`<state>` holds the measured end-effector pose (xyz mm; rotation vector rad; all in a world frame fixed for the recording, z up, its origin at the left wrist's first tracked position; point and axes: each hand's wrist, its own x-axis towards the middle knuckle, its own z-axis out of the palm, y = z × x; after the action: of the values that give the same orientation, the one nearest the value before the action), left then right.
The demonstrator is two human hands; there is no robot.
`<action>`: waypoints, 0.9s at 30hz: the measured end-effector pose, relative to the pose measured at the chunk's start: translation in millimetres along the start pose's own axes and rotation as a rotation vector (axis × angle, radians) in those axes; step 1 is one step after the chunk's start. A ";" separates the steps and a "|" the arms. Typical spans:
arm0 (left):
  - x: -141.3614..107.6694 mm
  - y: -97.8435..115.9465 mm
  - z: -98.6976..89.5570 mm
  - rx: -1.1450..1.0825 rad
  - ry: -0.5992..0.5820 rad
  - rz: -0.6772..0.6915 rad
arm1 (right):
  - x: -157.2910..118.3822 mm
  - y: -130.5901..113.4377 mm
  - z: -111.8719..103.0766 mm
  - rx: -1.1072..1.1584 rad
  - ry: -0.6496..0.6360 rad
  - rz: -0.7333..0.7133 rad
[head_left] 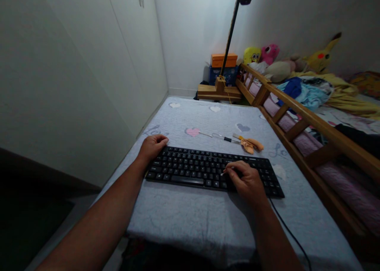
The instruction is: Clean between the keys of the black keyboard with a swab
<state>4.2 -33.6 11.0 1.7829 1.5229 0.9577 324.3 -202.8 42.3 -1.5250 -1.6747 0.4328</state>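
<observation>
A black keyboard (187, 168) lies on a table with a light blue cloth (184, 211). My left hand (152, 146) rests at the keyboard's top left corner, fingers curled together; whatever they grip, if anything, is hidden. Over the right part of the keys, my right hand (243, 178) pinches a thin cotton swab (223, 173), its white tip down at the keys. Behind the keyboard lie another swab (206, 134), a small tool with a black grip (227, 139), a brush with a pale tip (237, 136) and a crumpled orange cloth (251, 145).
A cable (289, 229) runs from the keyboard toward the near right edge. To the right stands a wooden bed rail (297, 105) with plush toys and bedding beyond. A white cabinet (118, 65) flanks the left. A wooden stand (219, 91) and boxes are behind the table.
</observation>
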 end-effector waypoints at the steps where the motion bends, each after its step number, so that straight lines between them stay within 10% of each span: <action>1: 0.2 -0.2 0.0 0.000 0.001 0.000 | 0.0 0.2 -0.7 -0.001 0.009 0.004; 27: 0.6 -0.8 0.3 0.020 -0.005 0.003 | 2.7 3.1 5.3 -0.052 0.043 -0.064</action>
<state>4.1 -32.8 10.3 1.8009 1.5319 0.9418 322.6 -198.2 37.7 -1.5032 -1.7081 0.3224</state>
